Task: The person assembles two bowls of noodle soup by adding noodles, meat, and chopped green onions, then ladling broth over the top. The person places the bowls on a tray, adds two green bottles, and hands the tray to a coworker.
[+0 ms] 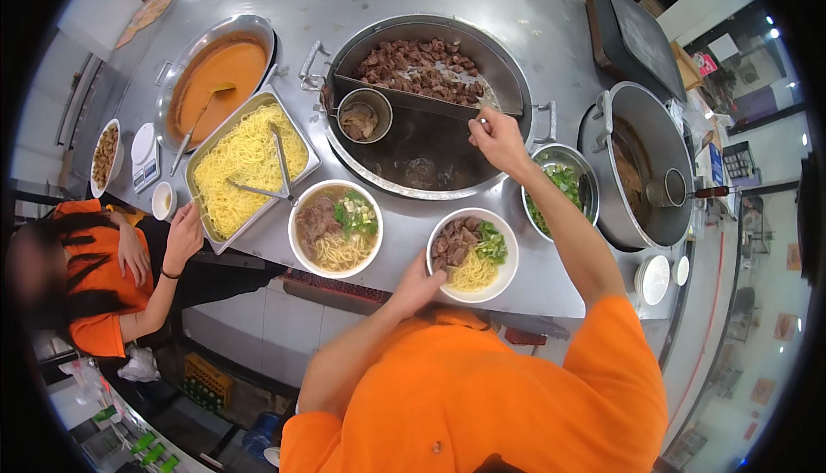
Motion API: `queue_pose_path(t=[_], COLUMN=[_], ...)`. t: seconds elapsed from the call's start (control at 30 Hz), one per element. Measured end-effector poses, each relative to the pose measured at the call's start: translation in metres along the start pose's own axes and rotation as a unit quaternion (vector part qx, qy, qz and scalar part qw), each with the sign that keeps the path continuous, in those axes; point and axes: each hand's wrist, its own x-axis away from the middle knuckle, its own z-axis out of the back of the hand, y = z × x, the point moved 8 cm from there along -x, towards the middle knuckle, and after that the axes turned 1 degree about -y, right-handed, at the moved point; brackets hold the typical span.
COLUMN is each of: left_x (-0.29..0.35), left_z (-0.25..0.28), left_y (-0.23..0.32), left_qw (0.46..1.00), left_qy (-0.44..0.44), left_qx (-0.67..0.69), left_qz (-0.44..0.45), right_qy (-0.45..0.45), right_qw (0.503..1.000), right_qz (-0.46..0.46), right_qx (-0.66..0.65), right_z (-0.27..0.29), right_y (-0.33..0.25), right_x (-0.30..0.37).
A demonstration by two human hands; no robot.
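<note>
My left hand (416, 286) grips the left side of a white bowl (511, 275) at the counter's front edge. In the bowl lie yellow noodles (471, 273), sliced brown meat (457, 241) and chopped scallions (491, 244). Over the right side of a large divided pot (379, 182), my right hand (501, 142) is closed round a slim handle; the tool's other end I cannot make out. Chunks of meat (419, 68) fill the pot's far half, and dark broth (413, 163) bubbles in the near half. A metal cup with meat (364, 117) sits at the pot's left.
Left of mine stands another filled noodle bowl (335, 265). Tongs (280, 163) lie on a noodle tray (200, 202); beyond is a basin of orange sauce (228, 73). At right are a scallion bowl (564, 176) and a deep pot (650, 120). A co-worker's hand (183, 230) is near the tray.
</note>
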Motion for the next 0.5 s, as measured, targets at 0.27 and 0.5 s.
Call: queue_pose_path(t=[0.27,0.5], left_x=[0.063,0.088], left_z=[0.027,0.047], left_y=[-0.007,0.03], left_qw=[0.982,0.953], left_qy=[0.065,0.148], left_qx=[0.149,0.264], left_qz=[0.091,-0.023], right_qy=[0.038,0.073], right_qw=[0.999,0.991], right_qz=[-0.01,0.102], right_qx=[-0.027,-0.048], right_z=[0.092,0.181], right_y=[-0.127,-0.245], right_x=[0.016,0.011])
